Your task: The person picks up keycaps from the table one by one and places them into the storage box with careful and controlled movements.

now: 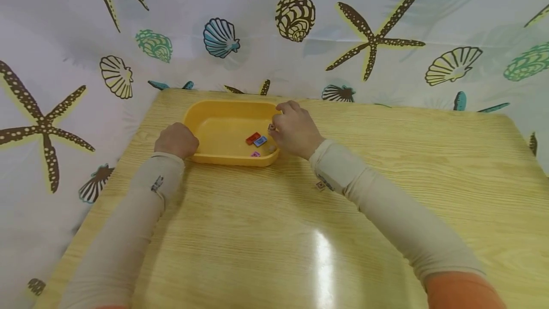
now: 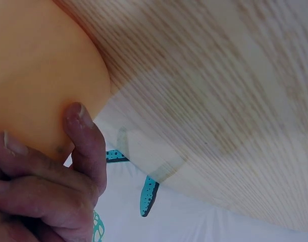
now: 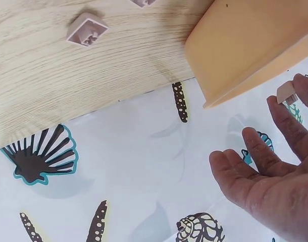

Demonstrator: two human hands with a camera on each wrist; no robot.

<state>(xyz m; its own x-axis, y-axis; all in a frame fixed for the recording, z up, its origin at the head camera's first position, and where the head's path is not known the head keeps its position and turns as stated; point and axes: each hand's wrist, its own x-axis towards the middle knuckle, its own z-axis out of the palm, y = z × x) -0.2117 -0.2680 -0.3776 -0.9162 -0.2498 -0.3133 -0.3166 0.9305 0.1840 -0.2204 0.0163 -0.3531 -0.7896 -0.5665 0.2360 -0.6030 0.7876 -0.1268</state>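
A yellow plastic basin [image 1: 227,160] stands on the wooden table. My left hand [image 1: 177,140] grips its left end, with curled fingers [image 2: 48,194] against the wall in the left wrist view. Over the right end of the basin, my right hand [image 1: 297,128] pinches a small pale pink keycap [image 3: 286,93] between thumb and forefinger. The other fingers of that hand spread loosely. Inside the basin lie a red piece [image 1: 253,138], a blue piece [image 1: 260,141], a pink piece [image 1: 255,154] and a small beige piece [image 1: 272,149].
On the table [image 1: 240,232], a pale keycap [image 1: 320,185] lies beside my right forearm, hollow side up in the right wrist view. Part of another keycap [image 3: 144,2] shows at that view's top edge. A white cloth [image 1: 257,66] printed with shells and starfish hangs behind the table.
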